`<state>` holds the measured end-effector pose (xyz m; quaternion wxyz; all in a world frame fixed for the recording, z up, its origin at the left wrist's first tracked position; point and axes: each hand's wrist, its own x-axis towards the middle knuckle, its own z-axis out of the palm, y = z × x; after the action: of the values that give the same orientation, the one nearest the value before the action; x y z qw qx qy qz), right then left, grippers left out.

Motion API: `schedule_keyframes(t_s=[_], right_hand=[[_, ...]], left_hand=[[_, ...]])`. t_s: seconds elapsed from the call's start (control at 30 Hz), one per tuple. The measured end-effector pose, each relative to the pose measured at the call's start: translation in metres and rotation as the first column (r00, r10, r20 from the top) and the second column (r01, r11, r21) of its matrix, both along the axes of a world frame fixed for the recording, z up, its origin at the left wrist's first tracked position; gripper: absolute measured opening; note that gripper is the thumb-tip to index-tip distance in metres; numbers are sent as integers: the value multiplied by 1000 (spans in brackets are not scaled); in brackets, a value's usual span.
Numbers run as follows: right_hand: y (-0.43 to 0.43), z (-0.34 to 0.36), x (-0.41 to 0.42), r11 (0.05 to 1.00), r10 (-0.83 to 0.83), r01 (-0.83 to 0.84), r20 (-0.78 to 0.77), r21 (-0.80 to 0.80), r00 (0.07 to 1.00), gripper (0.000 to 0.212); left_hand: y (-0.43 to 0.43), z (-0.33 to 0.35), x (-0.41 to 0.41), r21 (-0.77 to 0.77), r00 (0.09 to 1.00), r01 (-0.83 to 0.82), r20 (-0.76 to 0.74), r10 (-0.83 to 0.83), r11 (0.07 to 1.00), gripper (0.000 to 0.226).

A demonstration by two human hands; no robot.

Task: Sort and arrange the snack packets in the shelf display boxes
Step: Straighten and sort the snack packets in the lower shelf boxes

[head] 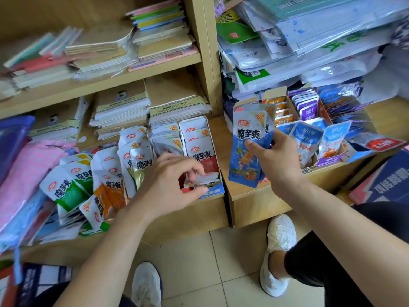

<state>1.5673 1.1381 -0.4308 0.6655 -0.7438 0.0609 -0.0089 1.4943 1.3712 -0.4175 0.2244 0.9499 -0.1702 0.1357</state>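
Light-wood shelf unit (190, 210), 2 bays w/ an upright divider between. Left bay's lower board: display box (213, 192) of red-and-white packets at the front right corner, loose snack packets (88, 180) heaped beside it, notebook stacks (121, 111) behind (more notebooks (99, 52) on the board above). Right bay: display boxes (327, 161) of blue, purple & orange packets, side by side.

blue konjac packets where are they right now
Head view, right of centre: the blue konjac packets are held upright in the right hand, between the red-packet display box and the fish-snack box.
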Motion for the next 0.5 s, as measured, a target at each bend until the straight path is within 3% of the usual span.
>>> schedule_keyframes(t_s=[0.1, 0.27, 0.4, 0.5], right_hand=[[1, -2, 1, 1000, 8, -8, -3, -2, 1000, 32], [0, 1, 2, 1000, 17, -18, 18, 20, 1000, 33], [-2, 4, 4, 998, 5, -8, 61, 54, 998, 29], [-2, 4, 4, 996, 8, -13, 65, 83, 998, 24]], left_hand=[[-2, 2, 1, 52, 999, -30, -23, 31, 998, 42], [2, -3, 6, 125, 1000, 12, 15, -14, 992, 16], [5, -3, 11, 152, 996, -37, 86, 24, 988, 11], [1, -2, 26, 265, 994, -110, 46, 102, 958, 16]])
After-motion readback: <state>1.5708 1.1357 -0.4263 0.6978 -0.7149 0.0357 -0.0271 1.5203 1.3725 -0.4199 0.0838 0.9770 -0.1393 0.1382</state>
